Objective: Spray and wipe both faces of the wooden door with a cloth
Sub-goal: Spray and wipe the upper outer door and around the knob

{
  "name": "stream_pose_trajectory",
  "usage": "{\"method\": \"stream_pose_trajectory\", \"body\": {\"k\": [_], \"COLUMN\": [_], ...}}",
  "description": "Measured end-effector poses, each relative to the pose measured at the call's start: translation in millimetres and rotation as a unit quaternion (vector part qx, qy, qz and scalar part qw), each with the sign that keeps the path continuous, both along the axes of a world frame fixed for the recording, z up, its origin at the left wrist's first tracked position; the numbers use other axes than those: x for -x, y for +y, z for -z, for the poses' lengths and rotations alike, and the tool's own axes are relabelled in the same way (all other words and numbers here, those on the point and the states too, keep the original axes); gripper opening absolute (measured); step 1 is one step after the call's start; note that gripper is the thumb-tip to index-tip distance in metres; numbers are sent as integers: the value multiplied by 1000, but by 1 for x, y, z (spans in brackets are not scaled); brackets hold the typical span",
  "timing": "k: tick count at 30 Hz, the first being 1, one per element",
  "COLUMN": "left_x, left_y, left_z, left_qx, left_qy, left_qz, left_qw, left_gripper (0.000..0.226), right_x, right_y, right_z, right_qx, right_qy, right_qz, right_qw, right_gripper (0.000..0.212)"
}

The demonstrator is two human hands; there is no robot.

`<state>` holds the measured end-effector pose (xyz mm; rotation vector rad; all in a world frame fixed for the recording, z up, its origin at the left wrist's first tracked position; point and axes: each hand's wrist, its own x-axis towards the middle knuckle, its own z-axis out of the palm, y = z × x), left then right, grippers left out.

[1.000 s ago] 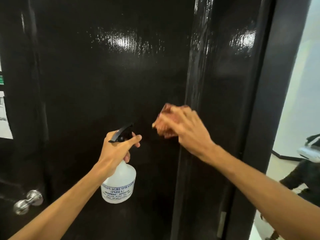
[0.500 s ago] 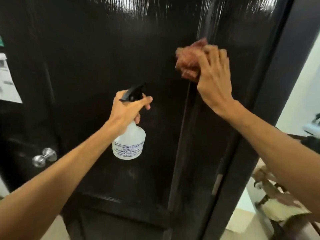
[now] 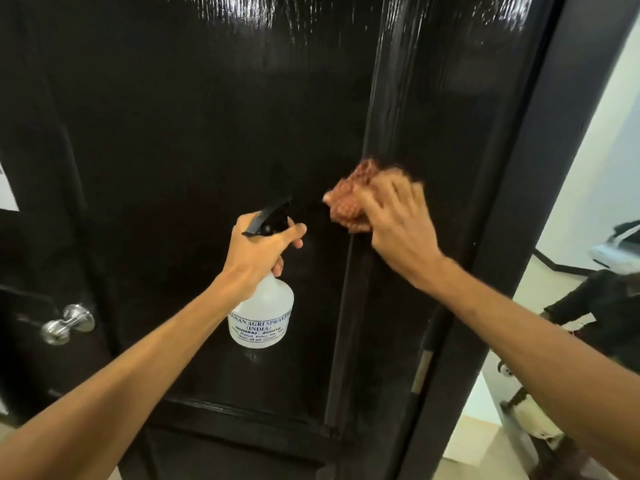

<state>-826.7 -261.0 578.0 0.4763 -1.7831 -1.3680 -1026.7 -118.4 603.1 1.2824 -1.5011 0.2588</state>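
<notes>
At door (image 3: 207,116) | 1 cloth (image 3: 346,202), right hand (image 3: 401,230) | 1 bottle (image 3: 263,317), left hand (image 3: 256,258)

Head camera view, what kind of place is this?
Likely an indoor doorway, perhaps in an office or flat: a glossy dark door with a metal knob, a white sheet at the left edge, and a white wall and pale floor beyond.

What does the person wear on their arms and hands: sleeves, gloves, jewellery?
The left arm and right arm are bare to the picture's edge: no sleeves. The left hand and right hand wear no gloves; no watch, band or ring shows, though the right hand is blurred.
</notes>
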Motion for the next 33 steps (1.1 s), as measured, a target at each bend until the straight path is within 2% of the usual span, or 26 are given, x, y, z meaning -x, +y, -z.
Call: {"method": "stream_pose_trajectory", "body": {"k": [2,4,6,9,11,12,15,17,19,22,25,28,29,30,33], "left_x": [4,6,6,13,20,25,32,36,38,42,46,47,45,45,44], "left_y": [4,5,5,8,13,16,21,24,25,26,28,27,26,27,27], "left_z": [0,-8,-16,-29,-35,-42,-56,-72,-95,-130,-156,-188,-203,-212,-245], "left_qx": [-4,-3,2,10,13,14,23,34,40,46,34,19,21,24,43], "left_qy": [0,2,6,25,30,35,40,46,62,79,88,90,89,81,76], "left_qz": [9,20,27,33,40,46,55,61,67,66,67,69,73,76,64], "left_qw": [1000,1000,1000,999,999,998,997,997,995,994,993,993,993,993,994], "left_gripper": [17,16,15,15,16,17,18,18,18,18,17,18,20,20,22], "right_x": [-1,1,8,23,27,28,27,34,36,27,17,18,22,27,27], "right_y": [6,13,10,16,22,25,26,24,16,-1,-14,-10,-7,-5,-5], "right_z": [44,54,22,-64,-79,-72,-14,-18,-68,-157,-167,-149,-165,-183,-257], "right_qx": [-101,-158,-97,94,143,130,16,-25,13,107,127,62,56,70,195], "right_qy": [28,55,59,-38,-64,-55,15,61,89,63,17,66,97,99,40], "right_qz": [-32,-32,-29,12,24,26,9,8,15,33,13,-22,-20,-15,-13], "right_qw": [994,985,993,995,987,990,1000,998,996,992,992,996,994,993,980], "right_gripper": [49,54,59,53,55,59,69,73,72,58,49,46,47,50,51]}}
